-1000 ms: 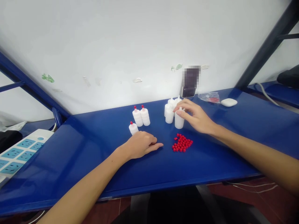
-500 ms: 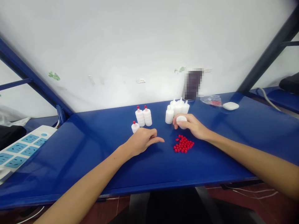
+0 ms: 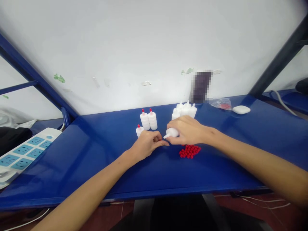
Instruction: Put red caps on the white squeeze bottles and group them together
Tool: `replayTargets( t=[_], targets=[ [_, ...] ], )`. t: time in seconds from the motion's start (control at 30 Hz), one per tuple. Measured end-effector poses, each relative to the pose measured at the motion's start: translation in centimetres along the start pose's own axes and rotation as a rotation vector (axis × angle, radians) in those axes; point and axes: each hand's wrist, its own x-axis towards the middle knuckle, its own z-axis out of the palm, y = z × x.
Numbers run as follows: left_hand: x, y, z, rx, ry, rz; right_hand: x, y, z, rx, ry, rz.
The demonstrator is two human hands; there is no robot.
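Observation:
My right hand (image 3: 191, 130) is closed around a white squeeze bottle (image 3: 172, 132), tipped over so that its bare nozzle points left. Just left of the nozzle tip, my left hand (image 3: 145, 146) pinches a small red cap (image 3: 160, 139), mostly covered by the fingers. The nozzle and cap are very near each other; whether they touch I cannot tell. Behind the left hand stand white bottles (image 3: 153, 122) with red caps on, one partly hidden. Several uncapped white bottles (image 3: 190, 110) stand behind my right hand. Below that hand lies a pile of loose red caps (image 3: 190, 152).
The blue table (image 3: 101, 160) runs along a white wall. At its back right are a clear plastic bag (image 3: 221, 104) with red pieces, a white rounded object (image 3: 241, 110) and a blurred-out dark item (image 3: 201, 86) against the wall. A power strip (image 3: 29, 150) lies at left.
My right hand has moved left with the bottle and turned it, so the nozzle now faces my left hand. The left hand stays nearly in place, the red cap now showing. The view shifts slightly.

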Motion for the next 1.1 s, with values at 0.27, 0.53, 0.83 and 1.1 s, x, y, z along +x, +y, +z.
replayTargets(
  t=[0.27,0.53,0.83,1.1],
  targets=[
    [-0.2,1.3,-0.2,0.046,0.306,0.357,-1.6,-0.4,1.0,0.042,0.110,0.063],
    [-0.6,2.0,-0.9,0.193,0.461,0.646,-1.8,-1.2,0.9,0.109,0.089,-0.004],
    [-0.8,1.7,-1.0,0.271,0.399,0.768,-2.1,-1.8,0.4,0.277,0.050,-0.078],
    [-1.3,3.2,-1.2,0.359,0.322,0.834,-1.9,-3.2,0.6,0.100,0.082,0.151]
  ],
)
